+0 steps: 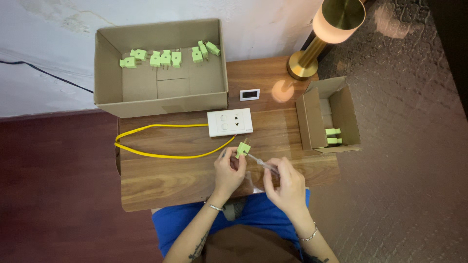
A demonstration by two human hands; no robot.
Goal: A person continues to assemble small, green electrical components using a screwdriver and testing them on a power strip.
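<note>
Over table [161,185], fingers [233,163] pinching plug [243,148]

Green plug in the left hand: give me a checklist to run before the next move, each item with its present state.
1. Left hand grips the green plug: ok.
2. Right hand holds the clear-handled screwdriver: ok.
3. Screwdriver tip seated on the plug's screw: cannot tell, too small.
4. Yellow cable runs to the plug: ok.
5. White socket block free of plugs: ok.
6. Small box within reach at right: ok.
</note>
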